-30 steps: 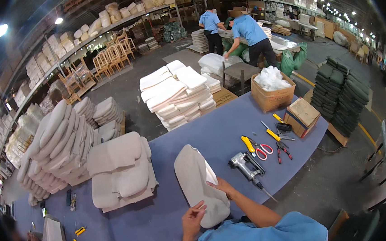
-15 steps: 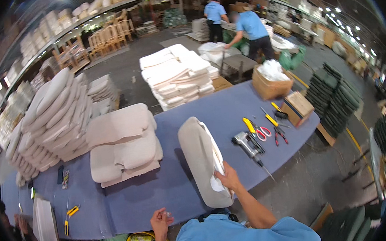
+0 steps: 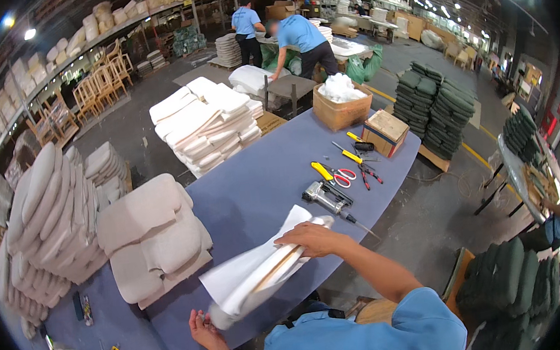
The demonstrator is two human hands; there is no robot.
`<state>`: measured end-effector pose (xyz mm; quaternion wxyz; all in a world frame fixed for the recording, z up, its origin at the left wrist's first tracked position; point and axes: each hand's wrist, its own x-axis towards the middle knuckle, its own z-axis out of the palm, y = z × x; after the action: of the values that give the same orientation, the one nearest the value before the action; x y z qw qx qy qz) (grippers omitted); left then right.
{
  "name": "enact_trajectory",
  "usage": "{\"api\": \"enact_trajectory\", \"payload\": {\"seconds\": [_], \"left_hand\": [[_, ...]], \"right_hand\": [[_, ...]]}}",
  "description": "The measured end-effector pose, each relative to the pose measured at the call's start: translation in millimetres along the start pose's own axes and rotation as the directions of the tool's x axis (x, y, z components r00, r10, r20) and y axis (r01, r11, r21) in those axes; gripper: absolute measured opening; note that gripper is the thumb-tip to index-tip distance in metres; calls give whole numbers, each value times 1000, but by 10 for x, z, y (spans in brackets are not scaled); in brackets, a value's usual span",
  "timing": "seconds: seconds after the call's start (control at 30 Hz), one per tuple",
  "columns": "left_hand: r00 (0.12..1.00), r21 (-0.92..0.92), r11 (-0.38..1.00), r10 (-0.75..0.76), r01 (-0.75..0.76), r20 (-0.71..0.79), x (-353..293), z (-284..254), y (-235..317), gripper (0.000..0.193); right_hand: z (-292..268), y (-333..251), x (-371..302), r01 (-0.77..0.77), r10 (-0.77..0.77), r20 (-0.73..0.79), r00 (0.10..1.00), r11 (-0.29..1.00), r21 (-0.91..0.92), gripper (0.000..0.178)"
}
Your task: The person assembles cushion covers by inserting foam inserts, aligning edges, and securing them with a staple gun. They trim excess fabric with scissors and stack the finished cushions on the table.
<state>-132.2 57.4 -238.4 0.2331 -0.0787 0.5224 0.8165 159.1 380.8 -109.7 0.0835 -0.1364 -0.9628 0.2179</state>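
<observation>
Blue cloth covers the long worktable (image 3: 248, 190) I stand at, soft enough, I judge, to keep the padded pieces from scuffing. On its far side a pile of bare foam seat cushions (image 3: 150, 241) sits within reach, with a taller stack of cushions (image 3: 41, 227) just beyond the table's left edge. I hold a seat pad (image 3: 264, 271) with white fabric hanging off it, tilted on edge above the near part of the table, its wooden board showing underneath. My right hand (image 3: 314, 238) lies over its upper end, fingers curled down and closed on the edge. My left hand (image 3: 203, 329) is at the lower end, fingers partly spread against the bottom corner; how firmly it grips I cannot tell. A pneumatic stapler (image 3: 324, 198) lies just past the pad, with red-handled scissors (image 3: 342, 176) and yellow-handled tools (image 3: 322, 170) beyond.
</observation>
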Motion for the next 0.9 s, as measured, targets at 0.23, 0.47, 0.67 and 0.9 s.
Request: {"api": "enact_trajectory", "payload": {"seconds": [0.23, 0.47, 0.67, 0.9], "left_hand": [[974, 15, 989, -142, 147, -174, -196, -827, -598, 28], [920, -110, 929, -365, 352, -141, -255, -971, -1596, 26], [931, 226, 915, -282, 333, -230, -273, -622, -1359, 20], [956, 239, 934, -224, 266, -188, -334, -717, -1402, 15]], "right_hand": [[973, 496, -267, -71, 123, 213, 969, 969, -239, 91], [1067, 534, -665, -203, 179, 163, 970, 968, 147, 77], [980, 1057, -684, -601, 712, -290, 640, 698, 390, 64], [1560, 1298, -632, -540, 663, -358, 657, 746, 389, 40]]}}
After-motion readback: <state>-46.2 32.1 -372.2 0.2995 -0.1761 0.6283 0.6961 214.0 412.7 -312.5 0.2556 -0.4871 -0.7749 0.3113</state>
